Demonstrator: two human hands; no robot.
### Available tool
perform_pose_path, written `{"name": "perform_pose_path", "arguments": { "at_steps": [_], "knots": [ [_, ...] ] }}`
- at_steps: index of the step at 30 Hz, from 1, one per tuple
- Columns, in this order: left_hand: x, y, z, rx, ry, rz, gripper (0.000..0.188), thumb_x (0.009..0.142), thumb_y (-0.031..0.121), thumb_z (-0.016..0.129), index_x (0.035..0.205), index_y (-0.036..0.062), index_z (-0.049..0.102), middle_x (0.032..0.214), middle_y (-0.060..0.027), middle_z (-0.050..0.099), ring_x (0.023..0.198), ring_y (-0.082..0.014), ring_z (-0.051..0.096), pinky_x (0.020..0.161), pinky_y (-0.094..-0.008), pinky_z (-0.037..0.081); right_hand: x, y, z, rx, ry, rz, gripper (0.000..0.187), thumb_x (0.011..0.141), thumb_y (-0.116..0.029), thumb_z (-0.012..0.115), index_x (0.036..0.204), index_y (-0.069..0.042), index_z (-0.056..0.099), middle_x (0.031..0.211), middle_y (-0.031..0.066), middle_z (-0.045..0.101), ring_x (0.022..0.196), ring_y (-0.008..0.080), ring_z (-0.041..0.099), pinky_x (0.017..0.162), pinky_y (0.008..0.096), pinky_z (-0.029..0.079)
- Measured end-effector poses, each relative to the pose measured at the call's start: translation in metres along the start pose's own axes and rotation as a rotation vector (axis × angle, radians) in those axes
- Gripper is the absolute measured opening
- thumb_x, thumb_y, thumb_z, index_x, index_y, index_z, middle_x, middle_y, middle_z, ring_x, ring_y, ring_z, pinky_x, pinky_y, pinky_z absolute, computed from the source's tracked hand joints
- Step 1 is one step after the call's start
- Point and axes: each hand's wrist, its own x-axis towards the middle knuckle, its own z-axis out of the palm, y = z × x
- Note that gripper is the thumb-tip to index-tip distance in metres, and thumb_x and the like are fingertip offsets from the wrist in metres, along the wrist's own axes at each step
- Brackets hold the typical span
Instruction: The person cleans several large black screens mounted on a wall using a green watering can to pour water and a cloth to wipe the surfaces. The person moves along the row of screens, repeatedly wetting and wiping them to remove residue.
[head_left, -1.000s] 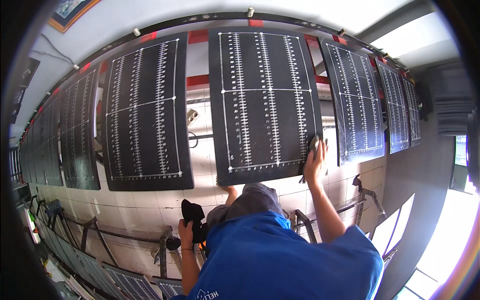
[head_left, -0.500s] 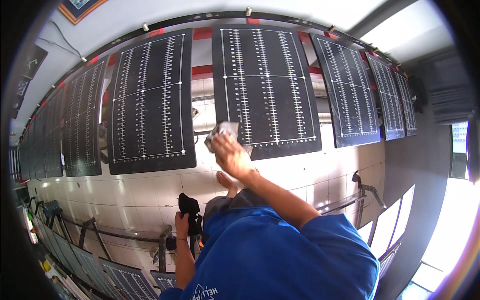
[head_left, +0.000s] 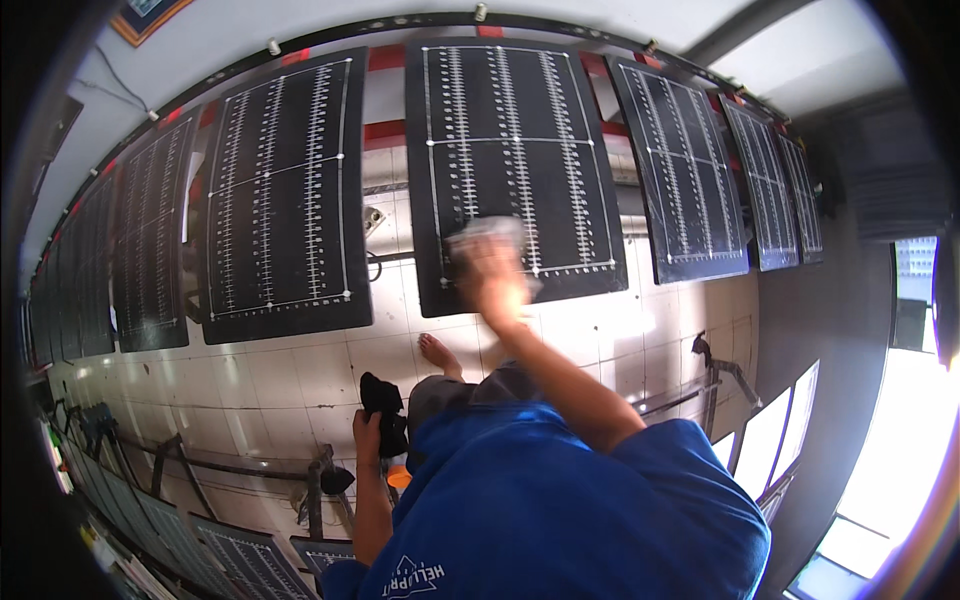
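Now right hand (head_left: 492, 275) presses pale cloth (head_left: 487, 232) on dark panel (head_left: 510, 150).

**Hand and cloth on a dark panel**

At frame centre, the right hand (head_left: 492, 275) presses a pale cloth (head_left: 487, 235), blurred, against the lower edge of a dark ruled panel (head_left: 510, 150). At lower left, the left hand (head_left: 368, 435) grips a black object (head_left: 385, 410). More dark panels (head_left: 285, 195) lie across the white tiled floor (head_left: 290, 375). A bare foot (head_left: 440, 355) shows below centre.
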Motion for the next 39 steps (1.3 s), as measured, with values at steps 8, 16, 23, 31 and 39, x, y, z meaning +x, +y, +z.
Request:
{"name": "perform_pose_path", "arguments": {
  "at_steps": [8,16,23,31,39],
  "knots": [
    [0.009,0.055,0.048,-0.130,0.030,-0.052,0.022,0.088,0.016,0.065,0.097,-0.0024,0.059,0.091,-0.0096,0.063,0.080,-0.0157,0.056,0.072,-0.0326,0.047,0.000,-0.016,-0.028,0.325,0.033,-0.449,0.049,0.088,-0.019,0.062,0.134,-0.005,0.056,0.145,0.0146,0.052,0.141,0.0328,0.043,0.118,0.0443,0.034],
    [-0.074,-0.021,0.125,0.097,0.252,-0.254,0.040,0.085,0.028,0.065,0.105,-0.0062,0.059,0.097,-0.0197,0.064,0.089,-0.0311,0.058,0.083,-0.0429,0.046,-0.111,0.286,-0.110,0.369,0.166,0.086,0.039,0.083,-0.006,0.065,0.122,-0.001,0.061,0.121,0.0226,0.064,0.115,0.0410,0.062,0.099,0.0455,0.051],
    [-0.140,0.000,0.250,0.187,0.153,-0.275,0.041,0.083,0.027,0.065,0.107,-0.0061,0.060,0.099,-0.0204,0.065,0.090,-0.0308,0.061,0.083,-0.0405,0.048,-0.106,0.398,-0.209,0.920,0.349,0.373,0.047,0.095,-0.016,0.055,0.138,0.004,0.052,0.127,0.0187,0.063,0.119,0.0252,0.058,0.103,0.0372,0.044],
    [-0.117,0.111,0.277,0.141,0.082,-0.117,0.029,0.083,0.023,0.066,0.093,-0.0027,0.055,0.080,-0.0092,0.055,0.075,-0.0185,0.049,0.070,-0.0345,0.043,-0.016,0.530,-0.158,-0.295,0.481,0.431,0.053,0.091,-0.026,0.062,0.138,-0.005,0.054,0.135,0.0207,0.058,0.127,0.0401,0.054,0.112,0.0466,0.040],
    [-0.069,0.078,0.266,0.179,0.041,-0.166,0.028,0.084,0.021,0.066,0.094,-0.0042,0.058,0.084,-0.0134,0.061,0.075,-0.0206,0.056,0.069,-0.0360,0.047,-0.089,0.403,-0.147,0.267,0.151,-0.070,0.048,0.081,-0.014,0.070,0.128,-0.010,0.064,0.135,0.0138,0.060,0.136,0.0375,0.048,0.111,0.0463,0.042]
  ]
}}
